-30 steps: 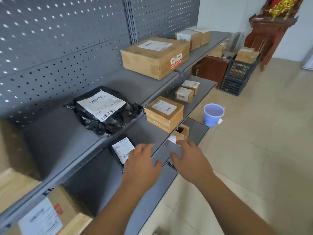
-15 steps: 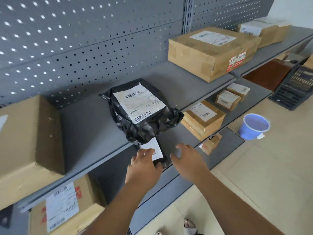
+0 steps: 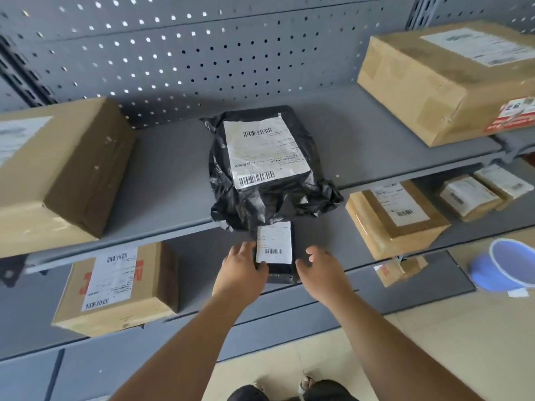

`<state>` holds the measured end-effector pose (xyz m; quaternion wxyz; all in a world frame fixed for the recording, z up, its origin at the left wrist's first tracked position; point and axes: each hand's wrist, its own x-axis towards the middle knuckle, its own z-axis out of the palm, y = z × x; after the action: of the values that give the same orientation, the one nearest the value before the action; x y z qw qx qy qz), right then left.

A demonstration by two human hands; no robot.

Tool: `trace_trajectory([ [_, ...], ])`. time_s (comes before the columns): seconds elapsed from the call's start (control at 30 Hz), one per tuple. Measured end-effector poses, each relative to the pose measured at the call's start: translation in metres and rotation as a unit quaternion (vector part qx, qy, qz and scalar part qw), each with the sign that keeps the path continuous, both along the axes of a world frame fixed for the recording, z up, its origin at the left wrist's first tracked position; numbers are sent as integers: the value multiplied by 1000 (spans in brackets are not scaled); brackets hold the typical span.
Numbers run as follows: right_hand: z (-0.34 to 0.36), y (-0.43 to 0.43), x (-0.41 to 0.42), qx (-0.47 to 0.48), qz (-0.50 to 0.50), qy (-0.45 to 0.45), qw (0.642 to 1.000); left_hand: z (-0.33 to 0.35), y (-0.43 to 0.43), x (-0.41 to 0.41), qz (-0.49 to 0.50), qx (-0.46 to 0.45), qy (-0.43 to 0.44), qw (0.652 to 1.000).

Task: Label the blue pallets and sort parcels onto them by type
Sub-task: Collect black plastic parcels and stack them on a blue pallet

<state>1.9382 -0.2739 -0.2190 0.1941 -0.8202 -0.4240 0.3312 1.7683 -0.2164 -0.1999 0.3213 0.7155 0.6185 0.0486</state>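
Small black parcel point(image 3: 275, 253) between left hand point(image 3: 241, 267), thumb on its edge, and right hand point(image 3: 321, 269); fingers apart.

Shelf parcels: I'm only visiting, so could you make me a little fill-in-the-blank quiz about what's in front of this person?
1. The small parcel between the left hand and the right hand is wrapped in ____ plastic.
2. The big crinkled bag lies on the shelf ____ it.
3. The bucket on the floor is ____.
Missing words: black; above; blue.
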Motion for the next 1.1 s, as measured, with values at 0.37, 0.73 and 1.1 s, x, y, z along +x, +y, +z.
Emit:
trace_trajectory([
  [0.37,-90,36,-15,9,-5,23,1000,-83,17,1,57,-30,-24,998],
  [0.73,-126,55,-14,35,-78,110,990,-126,36,11,80,-55,-124,987],
  [1.1,-92,45,-24,65,-106,226,966,-93,15,-5,197,-98,-248,943],
])
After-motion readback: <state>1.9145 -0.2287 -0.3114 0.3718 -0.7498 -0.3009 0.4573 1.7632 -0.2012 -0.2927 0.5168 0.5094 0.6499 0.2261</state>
